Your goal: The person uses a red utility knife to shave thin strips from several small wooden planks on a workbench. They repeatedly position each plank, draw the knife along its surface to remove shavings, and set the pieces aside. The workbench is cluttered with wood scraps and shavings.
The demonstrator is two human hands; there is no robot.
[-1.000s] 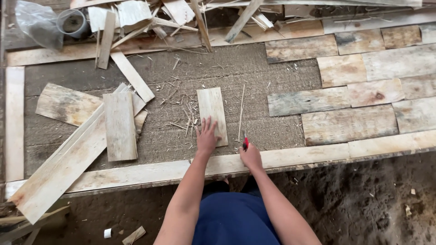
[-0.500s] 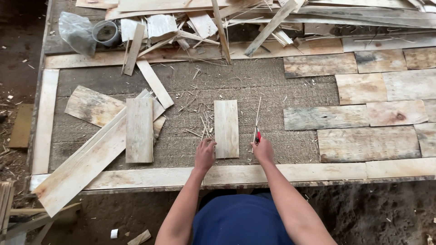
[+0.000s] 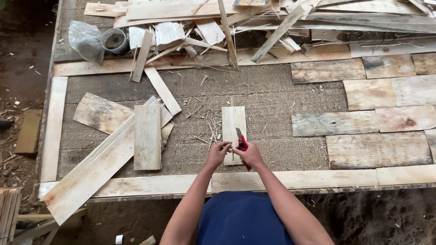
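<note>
A short pale wooden plank [image 3: 233,122] lies upright on the rough brown panel [image 3: 268,95], just beyond my hands. My right hand [image 3: 250,155] grips a red utility knife [image 3: 242,144] with its blade pointing up over the plank's lower end. My left hand [image 3: 219,152] has its fingers pinched at the knife, close against the right hand. Both hands hover over the plank's near end, above the pale border strip [image 3: 290,179].
Several weathered boards [image 3: 379,118] are laid flat on the right. Loose planks [image 3: 147,136] and a long board [image 3: 91,174] lie left. Scrap strips [image 3: 236,22], a small tin [image 3: 114,41] and a plastic bag [image 3: 85,40] sit at the far edge. Dirt surrounds the panel.
Both hands have come together over the plank's near end. The left hand left the plank and now touches the knife. The thin strip beside the plank is gone from view.
</note>
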